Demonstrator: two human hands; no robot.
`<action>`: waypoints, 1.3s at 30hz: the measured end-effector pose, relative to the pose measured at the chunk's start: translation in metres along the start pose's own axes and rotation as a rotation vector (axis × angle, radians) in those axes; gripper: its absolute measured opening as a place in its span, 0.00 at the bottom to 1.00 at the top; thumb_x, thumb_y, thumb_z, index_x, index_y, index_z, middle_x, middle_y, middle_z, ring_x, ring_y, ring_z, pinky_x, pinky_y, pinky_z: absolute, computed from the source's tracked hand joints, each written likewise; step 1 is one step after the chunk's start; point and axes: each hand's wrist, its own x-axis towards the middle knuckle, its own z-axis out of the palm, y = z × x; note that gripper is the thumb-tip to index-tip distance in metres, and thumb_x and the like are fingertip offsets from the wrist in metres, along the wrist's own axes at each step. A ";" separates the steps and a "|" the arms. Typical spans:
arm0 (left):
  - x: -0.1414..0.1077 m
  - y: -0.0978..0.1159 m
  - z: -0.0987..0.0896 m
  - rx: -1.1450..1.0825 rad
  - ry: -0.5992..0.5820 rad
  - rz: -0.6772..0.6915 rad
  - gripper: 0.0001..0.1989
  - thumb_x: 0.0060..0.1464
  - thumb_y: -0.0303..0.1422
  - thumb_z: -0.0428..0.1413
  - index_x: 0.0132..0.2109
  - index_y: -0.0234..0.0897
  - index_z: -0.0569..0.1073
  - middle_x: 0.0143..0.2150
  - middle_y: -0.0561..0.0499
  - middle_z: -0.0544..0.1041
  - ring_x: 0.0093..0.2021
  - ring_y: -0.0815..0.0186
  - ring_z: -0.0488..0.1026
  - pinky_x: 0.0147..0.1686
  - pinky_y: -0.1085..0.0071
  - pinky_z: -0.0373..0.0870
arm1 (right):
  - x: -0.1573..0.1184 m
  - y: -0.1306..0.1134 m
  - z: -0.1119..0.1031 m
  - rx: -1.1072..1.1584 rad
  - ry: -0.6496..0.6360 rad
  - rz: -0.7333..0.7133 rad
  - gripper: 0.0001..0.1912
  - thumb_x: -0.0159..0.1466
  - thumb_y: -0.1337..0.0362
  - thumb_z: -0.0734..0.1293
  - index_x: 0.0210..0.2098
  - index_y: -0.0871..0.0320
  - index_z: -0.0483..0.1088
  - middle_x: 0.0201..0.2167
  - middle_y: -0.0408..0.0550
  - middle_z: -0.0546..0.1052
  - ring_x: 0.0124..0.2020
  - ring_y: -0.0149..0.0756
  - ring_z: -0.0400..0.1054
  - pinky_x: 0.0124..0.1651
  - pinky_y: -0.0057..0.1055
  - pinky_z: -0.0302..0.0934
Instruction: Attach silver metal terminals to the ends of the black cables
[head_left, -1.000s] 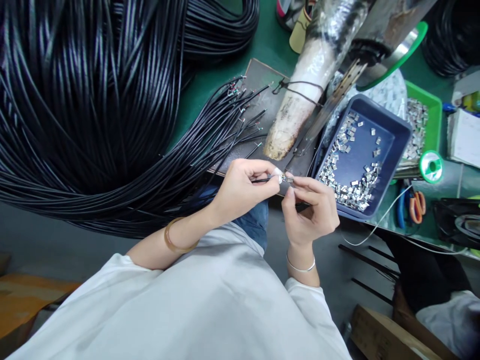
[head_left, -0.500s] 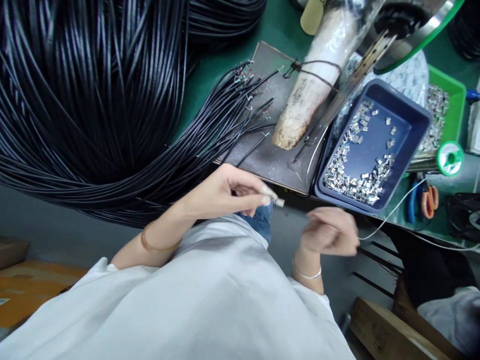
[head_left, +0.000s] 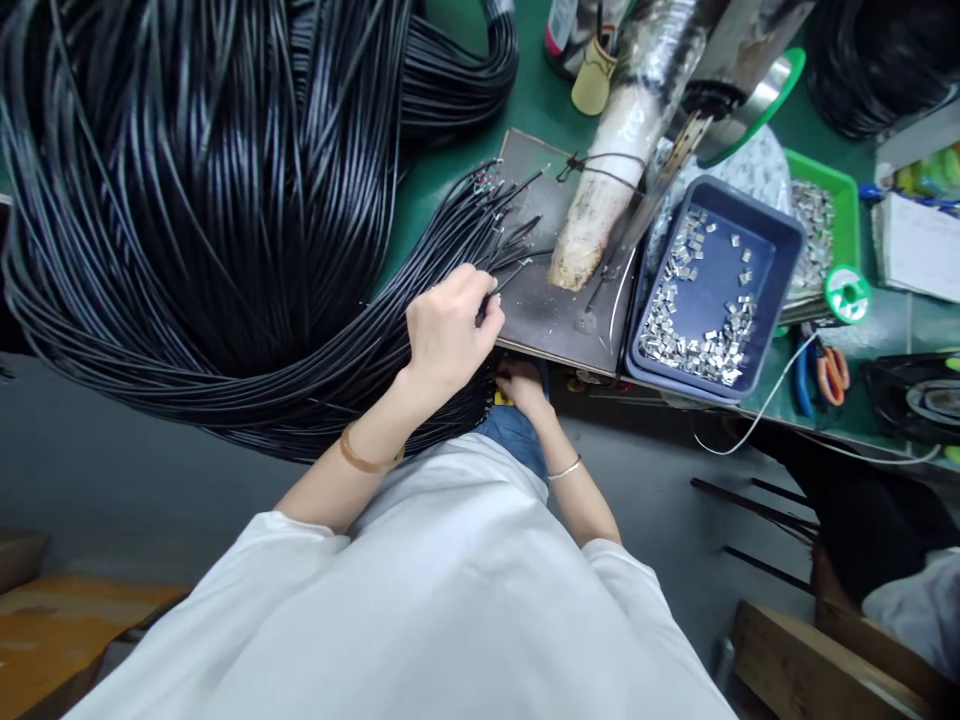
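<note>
My left hand (head_left: 448, 328) is closed over the front edge of the work board, its thumb and fingers pinching a black cable (head_left: 511, 275) whose stripped end with thin coloured wires points up and right. Lower down, under the board's edge, my right hand (head_left: 523, 386) is curled near my lap; its fingertips are partly hidden, and I cannot make out what is in them. A small yellow item (head_left: 501, 398) shows beside those fingers. Many more black cable ends (head_left: 480, 205) lie fanned on the dark board (head_left: 555, 335).
A big black cable bundle (head_left: 202, 200) covers the left. A soldering iron (head_left: 667, 175) and a wrapped white tube (head_left: 600, 205) reach over the board. To the right are a blue tray (head_left: 724, 285) of metal connector pieces, a green tray (head_left: 846, 200), a solder spool (head_left: 847, 295) and pliers (head_left: 831, 375).
My left hand has moved up to the cables; the small metal connector it pinched is no longer visible there. My right hand has swung left and in under the board's edge. The view has shifted.
</note>
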 end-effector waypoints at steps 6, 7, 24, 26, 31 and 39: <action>-0.001 -0.014 0.011 -0.479 0.253 -0.225 0.02 0.61 0.31 0.54 0.40 0.39 0.68 0.26 0.58 0.65 0.23 0.73 0.64 0.27 0.74 0.61 | -0.119 -0.018 -0.064 0.187 0.209 -0.030 0.09 0.66 0.59 0.67 0.32 0.56 0.74 0.29 0.43 0.79 0.29 0.28 0.71 0.34 0.26 0.64; -0.002 -0.015 0.013 -0.553 0.275 -0.249 0.04 0.62 0.35 0.53 0.41 0.39 0.67 0.25 0.58 0.65 0.23 0.74 0.64 0.26 0.74 0.61 | -0.139 -0.022 -0.078 0.312 0.368 -0.054 0.09 0.64 0.58 0.69 0.32 0.56 0.75 0.28 0.43 0.79 0.27 0.29 0.71 0.31 0.26 0.64; -0.002 -0.010 0.001 -0.854 0.280 -0.333 0.13 0.60 0.38 0.58 0.47 0.36 0.69 0.20 0.62 0.64 0.19 0.76 0.60 0.21 0.77 0.57 | -0.089 -0.014 -0.123 -0.141 1.069 -0.262 0.13 0.68 0.57 0.65 0.44 0.56 0.76 0.35 0.47 0.81 0.37 0.34 0.75 0.42 0.32 0.67; -0.001 -0.007 -0.001 -0.887 0.294 -0.361 0.12 0.59 0.37 0.58 0.46 0.37 0.69 0.19 0.62 0.64 0.18 0.76 0.60 0.20 0.78 0.57 | -0.102 -0.012 -0.119 -0.189 1.066 -0.327 0.14 0.65 0.56 0.68 0.47 0.57 0.74 0.39 0.49 0.81 0.45 0.38 0.75 0.50 0.37 0.68; -0.003 0.014 -0.014 -0.942 0.306 -0.357 0.12 0.59 0.34 0.59 0.49 0.40 0.71 0.21 0.61 0.67 0.18 0.76 0.60 0.17 0.78 0.55 | -0.111 -0.006 -0.123 -0.241 1.004 -0.390 0.04 0.66 0.63 0.67 0.35 0.53 0.74 0.42 0.42 0.81 0.56 0.41 0.73 0.72 0.58 0.49; -0.034 0.076 -0.028 -0.594 -0.279 0.298 0.08 0.60 0.27 0.56 0.38 0.38 0.81 0.28 0.50 0.79 0.28 0.69 0.71 0.32 0.72 0.66 | -0.155 -0.014 -0.170 0.436 1.091 -0.503 0.05 0.63 0.62 0.68 0.31 0.53 0.70 0.19 0.34 0.69 0.19 0.29 0.66 0.36 0.37 0.70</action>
